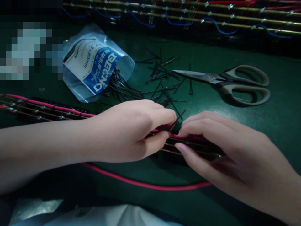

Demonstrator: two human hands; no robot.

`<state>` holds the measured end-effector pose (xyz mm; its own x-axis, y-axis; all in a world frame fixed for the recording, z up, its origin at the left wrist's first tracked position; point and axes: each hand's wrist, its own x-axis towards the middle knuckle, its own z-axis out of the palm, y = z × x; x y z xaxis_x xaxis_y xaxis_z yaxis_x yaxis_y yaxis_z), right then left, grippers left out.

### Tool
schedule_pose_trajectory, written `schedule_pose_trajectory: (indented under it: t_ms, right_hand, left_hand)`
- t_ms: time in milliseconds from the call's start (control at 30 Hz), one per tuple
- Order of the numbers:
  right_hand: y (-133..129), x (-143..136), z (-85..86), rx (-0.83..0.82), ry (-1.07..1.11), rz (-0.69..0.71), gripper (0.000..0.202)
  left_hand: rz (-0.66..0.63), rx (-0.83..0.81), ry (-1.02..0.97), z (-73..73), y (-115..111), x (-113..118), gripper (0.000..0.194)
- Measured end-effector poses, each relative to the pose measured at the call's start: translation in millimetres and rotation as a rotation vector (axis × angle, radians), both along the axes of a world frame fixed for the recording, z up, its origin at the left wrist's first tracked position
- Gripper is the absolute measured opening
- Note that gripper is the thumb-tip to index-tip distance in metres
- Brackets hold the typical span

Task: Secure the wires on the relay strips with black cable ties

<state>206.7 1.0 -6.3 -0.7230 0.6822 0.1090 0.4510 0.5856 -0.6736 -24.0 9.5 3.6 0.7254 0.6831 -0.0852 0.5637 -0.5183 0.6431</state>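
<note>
My left hand (pixel 134 130) is closed in a pinch at the red wire (pixel 174 136). A thin black cable tie (pixel 178 120) sticks out from between its thumb and forefinger; the rest of the tie is hidden. My right hand (pixel 230 150) is just to the right, with its fingertips on the red wire and its thumb on the near side. The wire runs along the far side of a long dark strip with brass-coloured rods (pixel 168 147). Both hands and the left forearm cover much of that strip. Further left, dark bands cross the wire.
Loose black cable ties (pixel 162 70) spill from a clear bag (pixel 94 67) with a blue label. Scissors (pixel 211 78) lie on the green tabletop (pixel 282 125). Another rod assembly with blue wires (pixel 178 22) stretches across the back. A slack red wire (pixel 145 185) curves nearer me.
</note>
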Motion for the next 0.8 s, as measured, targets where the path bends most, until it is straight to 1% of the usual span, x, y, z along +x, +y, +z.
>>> schedule_pose_trajectory:
  t_ms: [233,500,667,800]
  right_hand:
    - [-0.3,0.2,-1.4,0.027,0.013,0.003,0.008]
    - [-1.1,-1.3,-3.2,0.070,0.015,0.029,0.016]
    - [-3.9,-0.2,-4.0,0.142,0.014,0.049,0.020]
    - [-4.9,-1.7,-1.3,0.185,-0.041,0.053,0.014]
  left_hand:
    - [0.019,-0.011,0.005,0.3,-0.3,0.1,0.011]
    - [0.075,-0.062,-0.015,1.1,-1.1,1.4,0.010]
    - [0.107,-0.095,-0.023,2.6,-0.8,1.9,0.009]
    - [0.140,-0.113,-0.063,2.8,0.2,3.2,0.010]
